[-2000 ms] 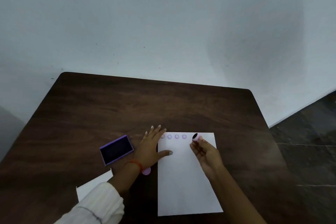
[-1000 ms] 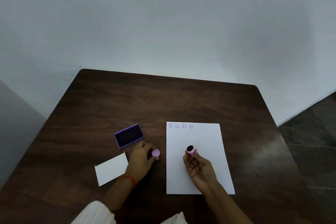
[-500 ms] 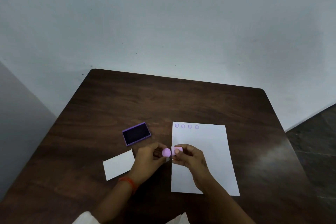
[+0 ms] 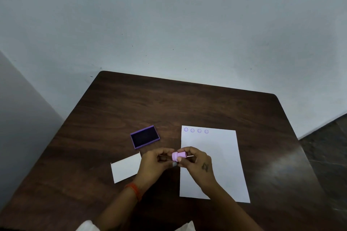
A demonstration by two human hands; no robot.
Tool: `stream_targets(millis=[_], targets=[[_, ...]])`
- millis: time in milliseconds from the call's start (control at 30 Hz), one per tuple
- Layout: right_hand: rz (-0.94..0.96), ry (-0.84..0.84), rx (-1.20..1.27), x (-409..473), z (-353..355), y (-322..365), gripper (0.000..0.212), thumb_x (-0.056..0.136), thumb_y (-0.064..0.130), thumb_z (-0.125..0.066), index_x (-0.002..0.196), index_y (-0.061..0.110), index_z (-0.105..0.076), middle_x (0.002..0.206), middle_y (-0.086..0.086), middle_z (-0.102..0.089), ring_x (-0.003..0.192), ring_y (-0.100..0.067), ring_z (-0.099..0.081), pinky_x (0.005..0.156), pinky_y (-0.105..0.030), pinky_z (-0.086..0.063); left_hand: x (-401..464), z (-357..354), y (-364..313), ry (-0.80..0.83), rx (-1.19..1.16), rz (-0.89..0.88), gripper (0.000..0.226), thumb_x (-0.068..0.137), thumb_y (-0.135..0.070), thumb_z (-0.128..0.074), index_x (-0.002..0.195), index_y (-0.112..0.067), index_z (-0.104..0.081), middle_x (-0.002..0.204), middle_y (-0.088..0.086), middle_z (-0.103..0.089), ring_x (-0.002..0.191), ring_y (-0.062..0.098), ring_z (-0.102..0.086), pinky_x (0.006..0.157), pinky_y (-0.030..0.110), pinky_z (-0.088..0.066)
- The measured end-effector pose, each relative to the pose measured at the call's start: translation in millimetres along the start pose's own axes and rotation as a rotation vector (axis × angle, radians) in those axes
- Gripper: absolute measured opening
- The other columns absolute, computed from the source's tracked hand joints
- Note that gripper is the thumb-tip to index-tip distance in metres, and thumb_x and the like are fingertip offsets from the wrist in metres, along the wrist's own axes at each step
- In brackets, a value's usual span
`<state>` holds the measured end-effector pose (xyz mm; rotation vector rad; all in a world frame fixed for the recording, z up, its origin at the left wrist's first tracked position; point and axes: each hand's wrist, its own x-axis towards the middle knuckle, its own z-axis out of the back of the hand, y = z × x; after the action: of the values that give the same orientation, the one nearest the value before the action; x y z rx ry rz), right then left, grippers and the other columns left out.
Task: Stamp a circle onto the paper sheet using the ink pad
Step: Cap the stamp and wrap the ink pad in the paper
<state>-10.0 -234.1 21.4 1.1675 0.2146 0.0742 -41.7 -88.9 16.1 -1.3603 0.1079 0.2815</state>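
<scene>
A small pink round stamp (image 4: pixel 178 156) lies sideways between my two hands, its cap end pressed onto its body. My left hand (image 4: pixel 154 164) pinches the cap end; my right hand (image 4: pixel 197 164) grips the body. Both hover over the left edge of the white paper sheet (image 4: pixel 217 155), which carries several purple circle prints (image 4: pixel 196 130) along its top edge. The open purple ink pad (image 4: pixel 145 137) lies on the table to the left of the sheet, beyond my left hand.
A small white card (image 4: pixel 126 167) lies on the dark wooden table (image 4: pixel 169 103) left of my left hand. A pale wall stands behind the table's far edge. Dark floor shows at the right.
The cap in my left hand and the stamp in my right, apart a second ago, have come together. My left hand had earlier left the sheet and picked up the cap.
</scene>
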Motion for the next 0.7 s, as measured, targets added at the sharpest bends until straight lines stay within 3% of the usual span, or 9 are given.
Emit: stream_targets(millis=[100,233,400,500,600,700], targets=[[0.006,0.035,0.018,-0.5,1.9,1.2,0.009,0.077,0.025,-0.073,0.083,0.026,-0.066,0.078,0.012,-0.065,0.071,-0.003,-0.062,0.059,0.002,-0.046,-1.7,0.0,-0.6,-0.002,-0.047,0.007,0.025,0.075,-0.009,-0.074,0.095,-0.023,-0.073,0.093,-0.007,-0.075,0.085,0.007,-0.070,0.071,0.009,-0.053],[-0.009,0.053,0.028,0.5,3.3,-1.3,0.009,0.078,0.023,-0.072,0.083,0.026,-0.065,0.077,0.013,-0.064,0.071,-0.002,-0.062,0.058,0.001,-0.046,-3.6,1.0,-3.5,-0.003,-0.069,-0.017,0.026,0.074,-0.011,-0.075,0.083,-0.035,-0.073,0.084,-0.014,-0.075,0.082,0.003,-0.069,0.068,0.007,-0.052],[-0.091,0.091,0.180,-0.2,0.5,-4.6,0.006,0.080,0.024,-0.070,0.085,0.020,-0.070,0.084,-0.005,-0.073,0.066,-0.006,-0.071,0.060,-0.008,-0.053,-5.9,2.4,-2.0,-0.009,-0.116,-0.065,0.022,0.075,-0.015,-0.074,0.087,-0.034,-0.074,0.088,-0.011,-0.077,0.085,0.006,-0.070,0.071,0.010,-0.053],[-0.163,0.101,0.209,-1.7,-1.4,-4.7,0.024,0.081,0.031,-0.068,0.093,0.010,-0.070,0.086,-0.009,-0.074,0.066,-0.008,-0.073,0.060,-0.013,-0.056,-7.1,2.2,-0.7,0.012,-0.135,-0.049,0.019,0.076,-0.019,-0.073,0.091,-0.030,-0.075,0.091,-0.011,-0.076,0.087,0.007,-0.070,0.077,0.017,-0.056],[-0.224,0.124,0.203,0.8,2.0,-3.8,0.020,0.081,0.033,-0.067,0.092,0.018,-0.068,0.091,-0.004,-0.072,0.073,-0.010,-0.072,0.066,-0.015,-0.057,-6.0,2.0,0.7,0.002,-0.132,-0.037,0.020,0.075,-0.021,-0.074,0.093,-0.027,-0.075,0.092,-0.009,-0.077,0.088,0.009,-0.071,0.080,0.020,-0.056],[-0.165,0.168,0.217,2.3,8.0,-2.2,0.023,0.080,0.024,-0.071,0.101,0.023,-0.065,0.102,0.002,-0.067,0.091,-0.014,-0.068,0.073,-0.017,-0.057,-6.0,1.8,1.9,-0.014,-0.124,-0.027,0.021,0.074,-0.019,-0.075,0.090,-0.032,-0.075,0.090,-0.014,-0.076,0.087,0.005,-0.070,0.073,0.013,-0.055]])
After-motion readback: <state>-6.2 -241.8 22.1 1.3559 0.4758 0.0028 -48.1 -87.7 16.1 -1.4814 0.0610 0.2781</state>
